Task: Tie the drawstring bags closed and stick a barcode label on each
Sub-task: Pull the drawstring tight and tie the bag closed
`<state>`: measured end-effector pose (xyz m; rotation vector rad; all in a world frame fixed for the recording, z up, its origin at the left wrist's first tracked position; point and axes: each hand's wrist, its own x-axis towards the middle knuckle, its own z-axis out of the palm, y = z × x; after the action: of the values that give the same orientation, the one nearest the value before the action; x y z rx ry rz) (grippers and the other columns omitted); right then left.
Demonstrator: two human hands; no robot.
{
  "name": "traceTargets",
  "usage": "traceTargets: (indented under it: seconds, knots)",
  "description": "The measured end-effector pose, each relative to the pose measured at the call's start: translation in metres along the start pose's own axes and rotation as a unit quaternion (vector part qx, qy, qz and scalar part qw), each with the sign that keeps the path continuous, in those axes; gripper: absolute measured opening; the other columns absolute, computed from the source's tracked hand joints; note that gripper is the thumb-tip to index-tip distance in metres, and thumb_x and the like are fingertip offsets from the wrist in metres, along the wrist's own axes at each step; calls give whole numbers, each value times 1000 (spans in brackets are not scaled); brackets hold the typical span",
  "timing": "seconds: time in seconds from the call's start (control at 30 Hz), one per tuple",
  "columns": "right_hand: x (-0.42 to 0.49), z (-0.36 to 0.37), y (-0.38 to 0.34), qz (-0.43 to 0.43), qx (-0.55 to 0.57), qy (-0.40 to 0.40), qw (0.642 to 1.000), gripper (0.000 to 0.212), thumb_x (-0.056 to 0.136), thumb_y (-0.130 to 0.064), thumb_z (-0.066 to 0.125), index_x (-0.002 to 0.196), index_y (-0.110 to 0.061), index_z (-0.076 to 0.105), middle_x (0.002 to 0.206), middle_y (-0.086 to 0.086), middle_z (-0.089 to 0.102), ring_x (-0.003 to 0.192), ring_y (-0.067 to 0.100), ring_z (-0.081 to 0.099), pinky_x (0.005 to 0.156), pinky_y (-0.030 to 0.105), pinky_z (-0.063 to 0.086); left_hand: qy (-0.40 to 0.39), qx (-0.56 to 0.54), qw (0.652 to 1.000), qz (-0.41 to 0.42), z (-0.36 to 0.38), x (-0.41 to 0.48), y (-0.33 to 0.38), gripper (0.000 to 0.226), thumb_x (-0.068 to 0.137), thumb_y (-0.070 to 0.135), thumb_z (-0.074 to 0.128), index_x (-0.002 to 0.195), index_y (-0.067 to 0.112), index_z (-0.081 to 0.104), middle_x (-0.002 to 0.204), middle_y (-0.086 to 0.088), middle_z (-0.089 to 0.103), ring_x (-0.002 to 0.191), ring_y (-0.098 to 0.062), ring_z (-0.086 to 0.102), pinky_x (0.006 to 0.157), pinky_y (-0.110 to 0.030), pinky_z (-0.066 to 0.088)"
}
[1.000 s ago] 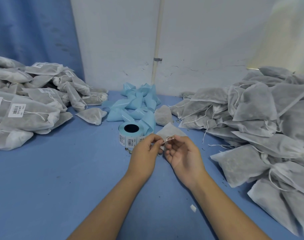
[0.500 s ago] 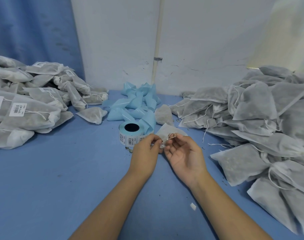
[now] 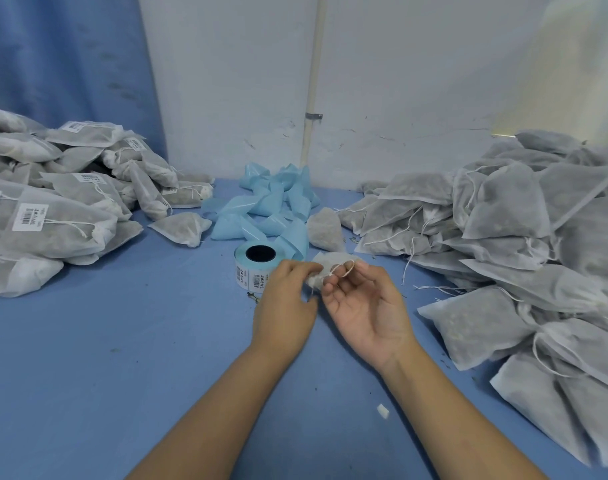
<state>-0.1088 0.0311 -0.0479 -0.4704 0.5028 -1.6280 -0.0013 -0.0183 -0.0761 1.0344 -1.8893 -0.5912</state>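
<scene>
The small bag [image 3: 330,262] at frame centre is mid-tie, I judge: my left grip [image 3: 285,306] pinches its neck while my right grip [image 3: 368,306], palm up, holds the drawstring [image 3: 344,270] loop at its fingertips. I see no label on it; the label roll [image 3: 252,271] stands just beside. Labelled bags [image 3: 63,220] pile at left, and many unlabelled bags [image 3: 503,220] wait at right.

Soft, even, bluish light; faint shadows; glare top right; wide-angle bending at edges.
</scene>
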Motion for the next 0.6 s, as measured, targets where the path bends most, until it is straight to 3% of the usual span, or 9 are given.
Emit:
traceTargets:
  seconds: [0.07,0.13,0.23,0.3,0.4,0.5,0.6]
  knots:
    - [-1,2,0,4,-9,-30,1000,12,63,-12,77,63,-8,65,68,5,57,63,16,59,64,24,54,15,41,999,11,-1,-1,0,18,86,15,65,104,15,66,106,6,54,103,-11,47,78,-33,45]
    - [-2,3,-1,15,-12,-64,998,27,49,-11,88,62,-7,66,66,4,57,63,15,59,63,22,53,40,61,997,31,-2,-1,0,11,87,21,65,95,16,64,99,9,54,98,-7,43,70,-29,42]
    - [-3,3,-3,22,3,-69,997,34,40,-9,91,64,-8,66,64,2,59,61,15,61,60,23,54,75,-39,996,30,-9,-1,8,12,89,19,60,88,26,50,85,11,54,79,-2,45,62,-18,35]
    - [-3,4,-4,18,-2,-47,999,28,46,-8,87,64,-11,66,68,1,61,64,16,64,61,24,55,108,-140,984,1,-13,0,14,24,92,13,54,86,33,42,78,10,55,68,0,48,60,-12,37]
    - [-1,4,-3,-14,-43,15,999,7,67,-9,67,68,-14,62,74,2,61,65,14,63,59,21,53,157,-228,960,-32,-16,3,21,24,96,12,47,95,36,43,80,6,60,63,3,52,58,-9,39]
    - [2,2,-1,-77,-184,92,976,14,74,-5,64,70,-17,57,70,-3,60,63,8,56,57,16,45,197,-246,947,-59,-17,8,19,27,97,7,43,106,32,48,93,-1,65,66,1,55,61,-11,41]
    - [2,1,5,-109,-268,124,949,22,80,-1,65,67,-18,60,68,-7,64,63,3,60,63,17,46,220,-254,938,-80,-18,12,16,41,95,2,39,103,41,51,99,0,64,68,-8,55,65,-23,44]
